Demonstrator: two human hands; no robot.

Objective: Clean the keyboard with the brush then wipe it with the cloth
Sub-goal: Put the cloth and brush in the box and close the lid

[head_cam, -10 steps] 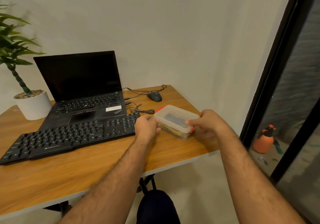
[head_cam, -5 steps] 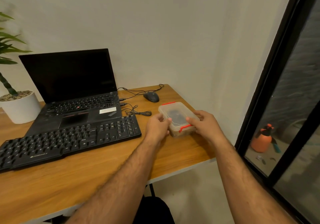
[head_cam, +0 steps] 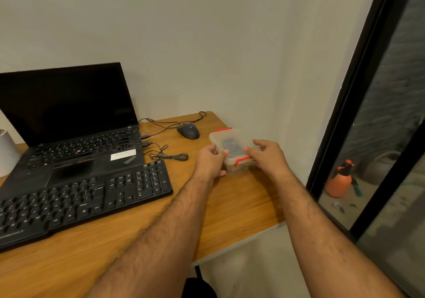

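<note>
Keyboard (head_cam: 78, 203) lies flat on the tabletop (head_cam: 230, 205), front left, angled, untouched. No brush or cloth visible in the open; something dark sits inside the clear box (head_cam: 232, 147), can't tell what it is.

Box stands on the tabletop near the right edge, lid on, red latches at its near and far ends. Both hands are on it:
- left hand (head_cam: 210, 162): fingers curled round the box's left side, thumb over the lid edge, gripping.
- right hand (head_cam: 268, 156): fingers curled on the right side, thumb tip on the lid beside the near red latch, gripping.

Box is well to the right of the keyboard, with bare wood between them.

Around it: black mouse (head_cam: 188, 131) just behind the box to the left, its cable (head_cam: 170, 155) coiled between laptop (head_cam: 69, 125) and box. Laptop is open, screen dark, right behind the keyboard. White pot (head_cam: 5, 152) at the far left edge. Orange spray bottle (head_cam: 340, 180) behind the glass door on the right.
</note>
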